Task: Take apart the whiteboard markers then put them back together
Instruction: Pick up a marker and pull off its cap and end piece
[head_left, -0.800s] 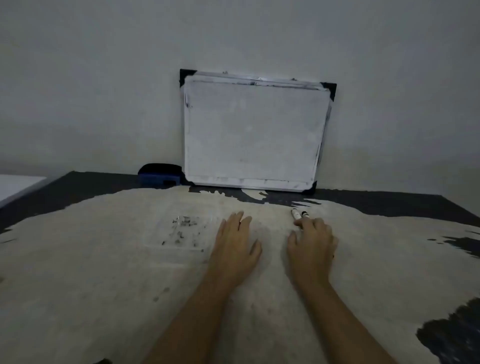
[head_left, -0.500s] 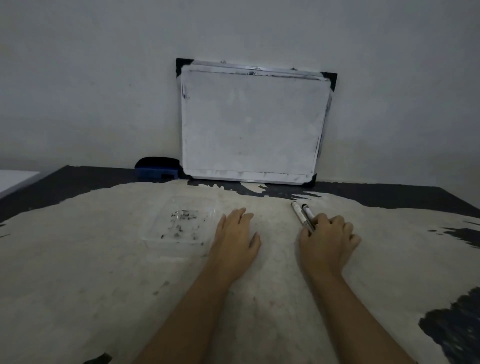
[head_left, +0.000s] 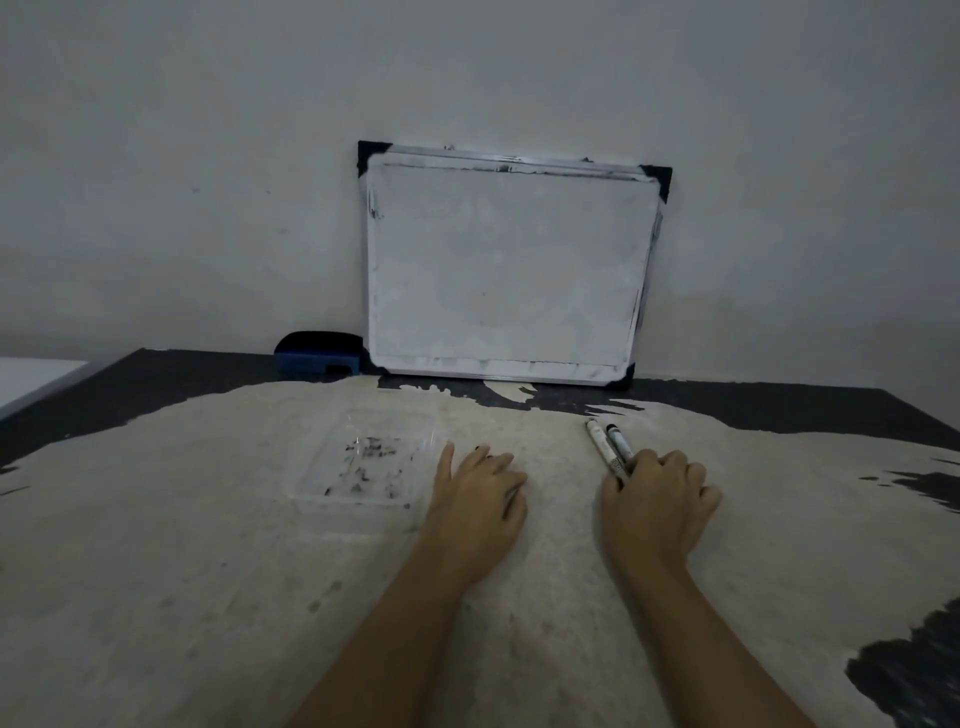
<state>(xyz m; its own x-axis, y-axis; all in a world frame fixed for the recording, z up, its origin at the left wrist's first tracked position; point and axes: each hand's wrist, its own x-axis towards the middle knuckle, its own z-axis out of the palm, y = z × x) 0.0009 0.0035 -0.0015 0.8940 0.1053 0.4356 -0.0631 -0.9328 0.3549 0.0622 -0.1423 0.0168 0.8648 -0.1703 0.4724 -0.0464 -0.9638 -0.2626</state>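
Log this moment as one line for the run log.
phase: pickup | right hand: curled over near ends of two markers, both capped, on table | left hand: flat, empty | tray: untouched

Two markers (head_left: 609, 448), one whiteboard (head_left: 509, 270), one eraser (head_left: 318, 353), one clear tray (head_left: 363, 462), two hands (head_left: 478, 499).

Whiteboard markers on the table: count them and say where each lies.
2. The white-barrelled marker and the darker marker lie side by side, near ends under the right hand. More could be hidden beneath it.
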